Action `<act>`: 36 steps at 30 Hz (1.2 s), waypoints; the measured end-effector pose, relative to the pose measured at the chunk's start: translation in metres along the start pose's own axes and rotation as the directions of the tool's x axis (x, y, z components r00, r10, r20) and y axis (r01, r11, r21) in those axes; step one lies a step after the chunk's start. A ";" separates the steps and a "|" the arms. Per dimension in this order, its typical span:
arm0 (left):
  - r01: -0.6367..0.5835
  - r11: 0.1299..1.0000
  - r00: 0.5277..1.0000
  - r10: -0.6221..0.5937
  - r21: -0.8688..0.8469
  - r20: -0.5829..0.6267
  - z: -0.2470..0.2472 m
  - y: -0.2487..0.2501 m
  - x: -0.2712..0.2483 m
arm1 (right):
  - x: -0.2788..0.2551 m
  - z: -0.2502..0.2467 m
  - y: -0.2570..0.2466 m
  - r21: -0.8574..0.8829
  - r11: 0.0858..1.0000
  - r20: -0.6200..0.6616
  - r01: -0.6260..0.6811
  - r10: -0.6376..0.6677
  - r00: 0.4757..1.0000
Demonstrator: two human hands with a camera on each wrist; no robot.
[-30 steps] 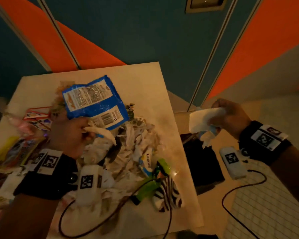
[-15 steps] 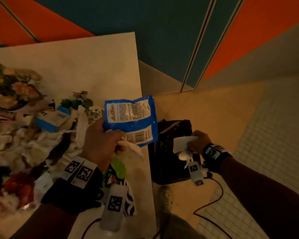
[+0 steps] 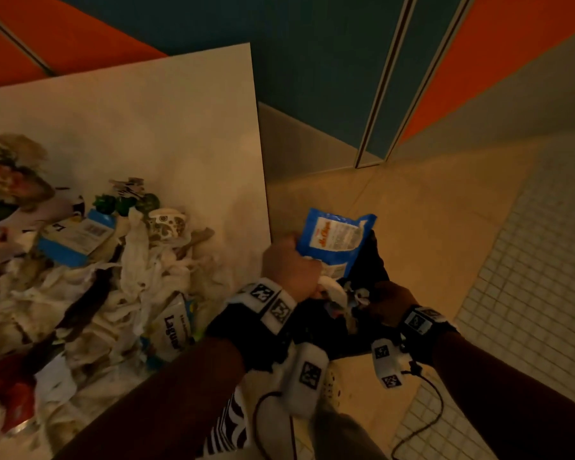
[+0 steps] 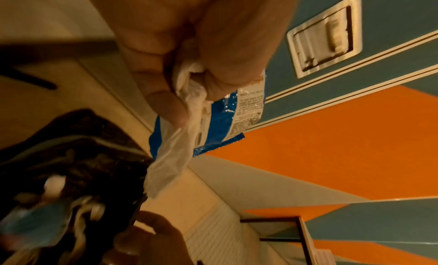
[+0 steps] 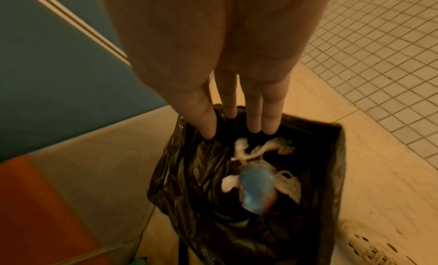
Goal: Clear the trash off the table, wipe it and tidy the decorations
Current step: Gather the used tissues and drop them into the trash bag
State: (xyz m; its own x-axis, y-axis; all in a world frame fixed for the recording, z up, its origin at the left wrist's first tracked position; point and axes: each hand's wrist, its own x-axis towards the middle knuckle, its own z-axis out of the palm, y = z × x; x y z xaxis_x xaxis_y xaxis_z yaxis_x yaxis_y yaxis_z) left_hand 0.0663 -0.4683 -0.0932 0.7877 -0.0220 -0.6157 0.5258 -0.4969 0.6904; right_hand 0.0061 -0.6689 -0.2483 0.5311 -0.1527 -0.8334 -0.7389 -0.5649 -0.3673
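Observation:
My left hand (image 3: 291, 268) grips a blue snack wrapper (image 3: 334, 242) and a strip of white tissue (image 4: 173, 153), held above the black-lined trash bin (image 3: 370, 260) beside the table. My right hand (image 3: 390, 302) hovers over the bin with straight fingers (image 5: 254, 117) and holds nothing. Inside the bin liner (image 5: 327, 168), white tissue scraps (image 5: 286, 184) and a blurred blue piece (image 5: 257, 189) lie or fall. A heap of torn tissue and wrappers (image 3: 113, 293) covers the table (image 3: 166, 134).
On the table's left stand a flower arrangement (image 3: 4, 180), small green plants (image 3: 123, 202), a blue-and-white packet (image 3: 77, 237) and red wrappers (image 3: 10, 393). The floor to the right has small white tiles (image 3: 528, 293). A teal and orange wall (image 3: 312, 44) stands behind.
My left hand carried the blue wrapper from the table to over the bin. My right hand lowered into the bin's mouth and let go of its tissue, which now lies inside.

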 end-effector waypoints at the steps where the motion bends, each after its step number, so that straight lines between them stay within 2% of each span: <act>1: 0.027 0.999 0.999 -0.028 0.025 0.025 0.014 -0.004 0.008 | -0.003 -0.003 0.007 0.029 0.999 -0.016 -0.016 0.017 1.000; 5: 0.123 0.989 0.992 -0.125 0.077 0.033 0.061 -0.025 0.044 | -0.018 -0.017 0.038 0.368 0.927 -0.053 -0.071 0.097 0.994; 8: 0.172 0.947 0.973 -0.206 0.273 0.100 0.090 -0.046 0.057 | -0.039 -0.026 0.059 0.417 0.905 -0.058 -0.082 0.117 0.991; 9: 0.169 0.925 0.974 -0.209 0.341 0.084 0.096 -0.053 0.062 | -0.047 -0.028 0.067 0.431 0.899 -0.062 -0.082 0.120 0.991; 13: 0.185 0.887 0.972 -0.229 0.422 0.056 0.111 -0.063 0.061 | -0.067 -0.032 0.103 0.438 0.893 -0.081 -0.109 0.160 0.984; 17: 0.250 0.881 0.940 -0.320 0.402 0.116 0.117 -0.061 0.057 | -0.080 -0.031 0.127 0.435 0.894 -0.098 -0.108 0.166 0.981; 21: 0.153 0.926 0.954 -0.229 0.346 0.192 0.100 -0.035 0.043 | -0.087 -0.035 0.119 0.422 0.903 -0.119 -0.080 0.143 0.983; 23: 0.062 0.949 0.960 -0.142 0.309 0.243 0.081 -0.011 0.031 | -0.090 -0.040 0.098 0.403 0.915 -0.143 -0.023 0.088 0.986; 24: -0.011 0.962 0.966 -0.060 0.272 0.253 0.068 0.002 0.023 | -0.092 -0.044 0.085 0.387 0.922 -0.161 0.019 0.047 0.986; 26: -0.140 0.983 0.964 0.108 0.117 0.244 0.043 0.025 0.004 | -0.100 -0.050 0.051 0.353 0.929 -0.183 0.113 -0.050 0.982; 28: -0.200 0.978 0.951 0.208 -0.057 0.229 0.015 0.042 -0.019 | -0.109 -0.054 0.014 0.284 0.936 -0.199 0.209 -0.156 0.967; 29: -0.232 0.969 0.946 0.245 -0.081 0.212 -0.002 0.048 -0.030 | -0.115 -0.055 -0.005 0.237 0.936 -0.197 0.259 -0.215 0.957; 32: -0.333 0.942 0.933 0.336 -0.046 0.128 -0.058 0.051 -0.056 | -0.137 -0.049 -0.061 0.132 0.904 -0.147 0.406 -0.387 0.910; 36: -0.415 0.903 0.907 0.420 0.107 -0.024 -0.129 0.036 -0.077 | -0.173 -0.025 -0.124 0.072 0.813 -0.109 0.578 -0.570 0.815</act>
State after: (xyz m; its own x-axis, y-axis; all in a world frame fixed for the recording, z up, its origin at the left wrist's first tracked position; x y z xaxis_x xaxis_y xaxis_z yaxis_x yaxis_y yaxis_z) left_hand 0.0663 -0.3730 0.0282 0.9431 -0.2077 -0.2598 0.1137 -0.5326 0.8387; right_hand 0.0161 -0.5921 -0.0482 0.8989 0.1085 -0.4245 -0.3236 -0.4888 -0.8102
